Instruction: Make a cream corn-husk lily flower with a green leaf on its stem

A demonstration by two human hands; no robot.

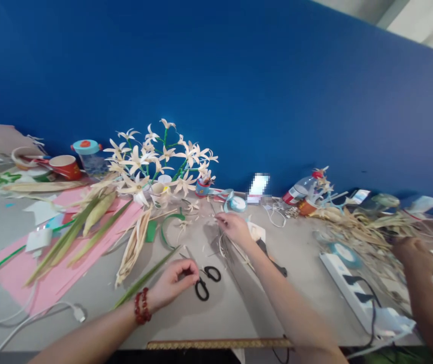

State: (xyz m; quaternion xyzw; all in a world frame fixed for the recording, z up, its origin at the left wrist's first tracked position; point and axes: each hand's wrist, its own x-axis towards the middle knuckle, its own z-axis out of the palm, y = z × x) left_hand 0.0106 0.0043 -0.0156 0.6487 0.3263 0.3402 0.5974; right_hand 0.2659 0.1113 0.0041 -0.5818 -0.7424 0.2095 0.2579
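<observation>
My left hand (174, 283), with a red bead bracelet (142, 306) on its wrist, hovers beside black-handled scissors (202, 287). Its thumb and fingertips come together in a pinch, and anything between them is too small to make out. Farther up the table, my right hand (235, 228) has its fingers closed above a bundle of thin wires (231, 258). What its fingertips hold cannot be made out. A long green husk strip (148, 278) lies by my left wrist. Behind the hands stand pale husk flowers (163, 154) on green stems.
On the left, corn husks (95, 222) lie over pink paper (15, 283) near a white charger (39, 239). A power strip (347, 293) sits at right, beside another person's hand (415, 255). A bottle (300, 191) stands at the back; a ruler (220, 344) lies along the front edge.
</observation>
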